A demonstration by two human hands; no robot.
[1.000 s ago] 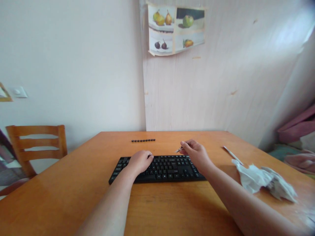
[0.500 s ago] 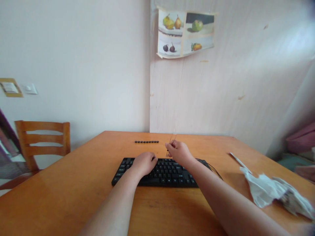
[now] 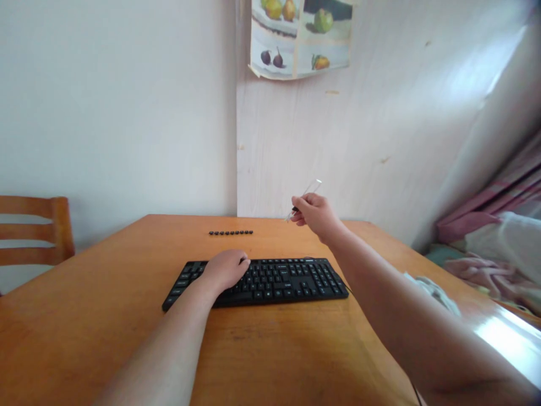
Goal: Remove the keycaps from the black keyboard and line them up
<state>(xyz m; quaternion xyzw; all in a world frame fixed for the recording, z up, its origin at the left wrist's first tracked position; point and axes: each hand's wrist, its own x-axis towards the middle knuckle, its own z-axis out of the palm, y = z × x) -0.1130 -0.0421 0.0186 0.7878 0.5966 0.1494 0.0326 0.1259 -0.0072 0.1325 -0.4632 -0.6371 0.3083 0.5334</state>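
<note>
Okay, left hand (image 3: 226, 269) is resting on the keyboard (image 3: 313, 282) while the right hand (image 3: 316, 213) is holding up a wire tool (image 3: 318, 181)

So the keyboard is lying mid-tabletop (image 3: 270, 349), with a row of black caps (image 3: 230, 233) sitting behind it. I'd say the step in hand is bracing the keyboard with one side and handling the tool with the other. A dark bit (image 3: 295, 209) is showing by the right fingertips; maybe a cap, too small to say. Imo the next move is calling for a firm but light pinch, since the tool is looking pretty thin.

Pose-wise, the right arm is reaching forward with the hand hanging above the table's far side, thumb and fingers closing around the tool. The left forearm is running lower, palm facing down, fingers curling over the keys; can't tell if they're gripping anything.
</note>
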